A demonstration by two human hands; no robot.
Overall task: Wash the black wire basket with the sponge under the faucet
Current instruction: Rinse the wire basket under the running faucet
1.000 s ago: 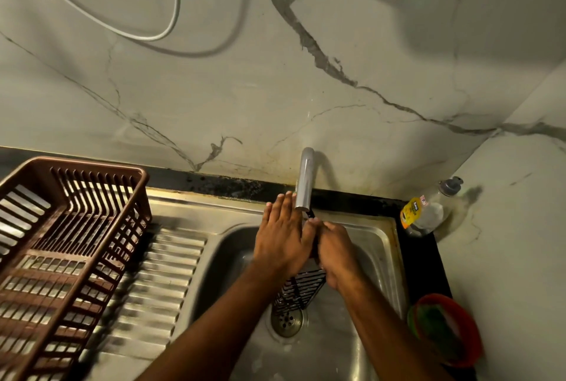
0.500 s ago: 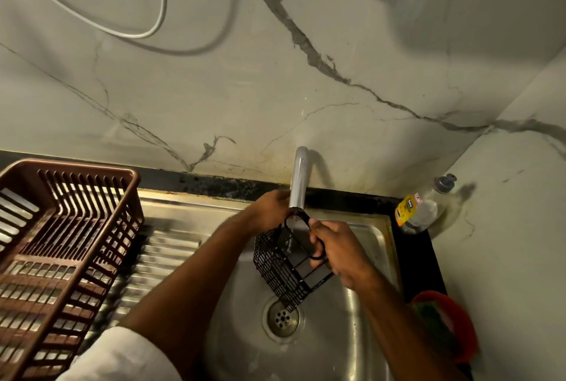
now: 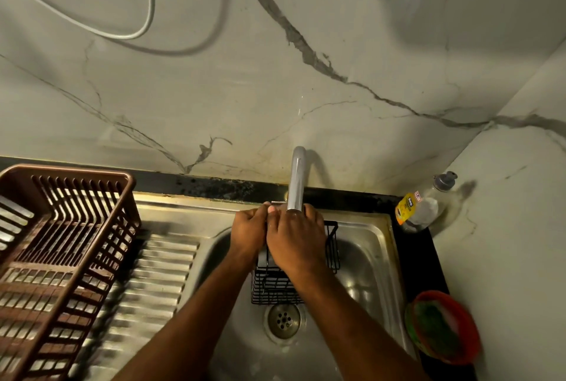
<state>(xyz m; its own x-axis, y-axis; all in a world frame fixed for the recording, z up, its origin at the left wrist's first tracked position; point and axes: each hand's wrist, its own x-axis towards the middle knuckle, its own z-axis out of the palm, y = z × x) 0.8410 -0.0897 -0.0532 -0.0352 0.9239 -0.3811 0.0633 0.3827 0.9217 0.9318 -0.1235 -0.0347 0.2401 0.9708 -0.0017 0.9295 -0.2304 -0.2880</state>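
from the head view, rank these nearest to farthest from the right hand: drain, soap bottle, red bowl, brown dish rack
From the right hand:
1. Drain, just below it in the sink.
2. Soap bottle, back right corner.
3. Red bowl, front right counter.
4. Brown dish rack, far left.

Steel sink [image 3: 376,246] with ribbed drainboard carrying a brown dish rack [image 3: 58,258], black counter [image 3: 413,258] bearing soap bottle [image 3: 419,209], red bowl [image 3: 444,327]

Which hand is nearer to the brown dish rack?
Left. The left hand is on the side of the black wire basket toward the brown dish rack; the right hand lies beyond it.
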